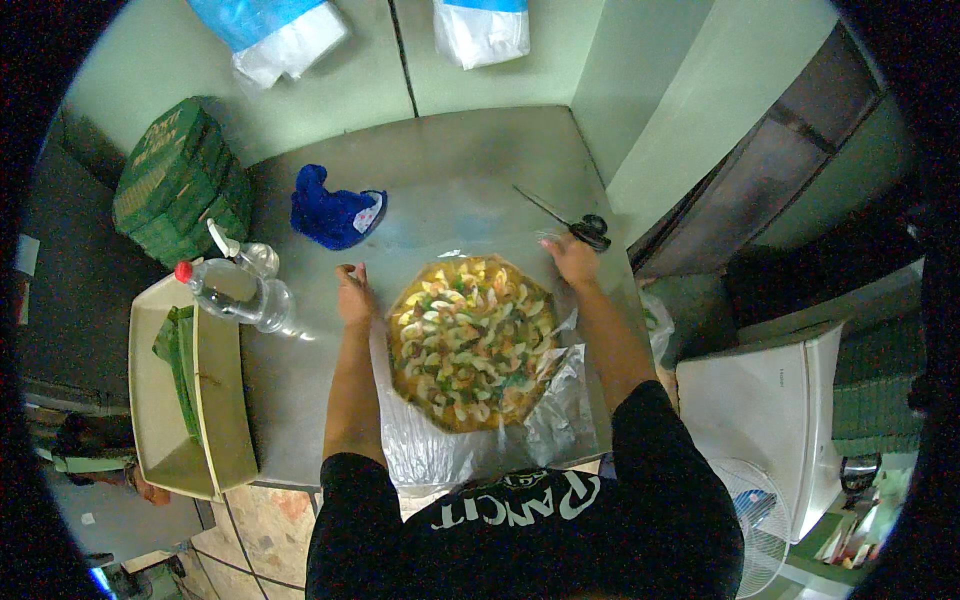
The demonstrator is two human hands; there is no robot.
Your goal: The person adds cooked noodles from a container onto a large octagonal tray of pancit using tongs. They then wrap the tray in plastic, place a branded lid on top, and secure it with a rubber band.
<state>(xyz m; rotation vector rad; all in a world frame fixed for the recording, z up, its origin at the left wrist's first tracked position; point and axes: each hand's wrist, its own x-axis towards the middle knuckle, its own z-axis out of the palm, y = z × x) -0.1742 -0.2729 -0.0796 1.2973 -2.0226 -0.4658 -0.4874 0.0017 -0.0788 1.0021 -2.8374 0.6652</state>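
An eight-sided tray of food (470,345), topped with sliced egg and green bits, sits in front of me on the steel table. Clear plastic film (430,450) lies around it, bunched and shiny at the near side and right. My left hand (354,296) is beside the tray's far left corner, fingers closed; what they pinch, if anything, is too faint to tell. At the far right corner my right hand (574,262) has its fingers pinched, with a bit of film at the fingertips. Black-handled scissors (588,231) lie just beyond that hand, blades pointing away to the left.
A blue cloth (335,212) lies at the back of the table (450,160). On the left stand a clear bottle with a red cap (235,292), a spray bottle (258,258), stacked green boxes (180,185), and a cream bin (225,420) with green leaves. A white fan (750,520) is at right.
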